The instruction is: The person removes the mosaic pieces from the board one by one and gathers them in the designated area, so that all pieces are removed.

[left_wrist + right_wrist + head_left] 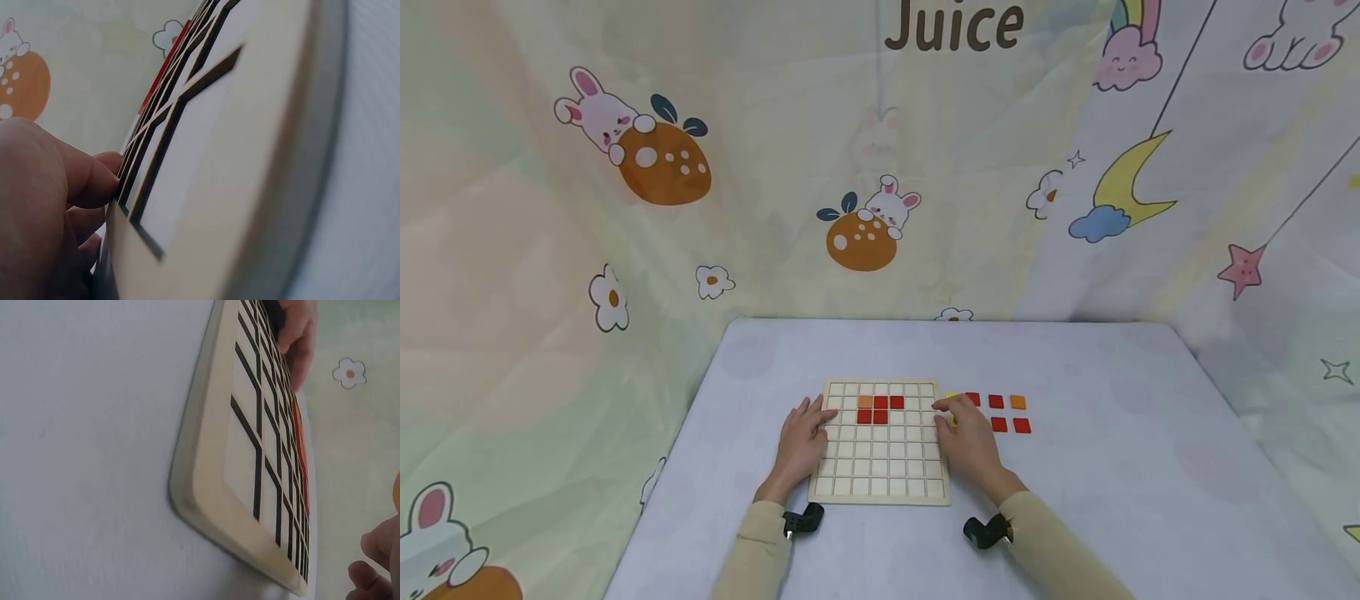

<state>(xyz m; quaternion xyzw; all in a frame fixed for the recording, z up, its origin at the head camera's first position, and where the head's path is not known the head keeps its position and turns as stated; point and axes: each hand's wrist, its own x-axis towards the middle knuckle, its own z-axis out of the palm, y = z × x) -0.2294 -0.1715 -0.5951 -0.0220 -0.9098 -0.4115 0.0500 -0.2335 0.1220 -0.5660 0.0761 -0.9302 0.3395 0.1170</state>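
Note:
A pale wooden grid board (pixel 880 473) lies on the table between the hands. Near its far edge an orange tile (pixel 866 402) and several red tiles (pixel 881 417) fill cells in two rows. My left hand (pixel 802 442) grips the board's left edge, thumb over the frame and fingers along the side; the left wrist view shows its fingertips (pixel 103 187) at the rim. Over the yellow tiles (pixel 951 394) beside the board's right edge is my right hand (pixel 972 437), index finger and thumb apart. In the right wrist view its fingertips (pixel 369 550) show nothing between them.
To the right of the board, loose red tiles (pixel 996 402) and another orange tile (pixel 1018 402) lie in two rows, partly hidden by the right hand. The white table (pixel 1090 483) ends at a printed cloth backdrop (pixel 775 208). Each wrist wears a black camera (pixel 987 531).

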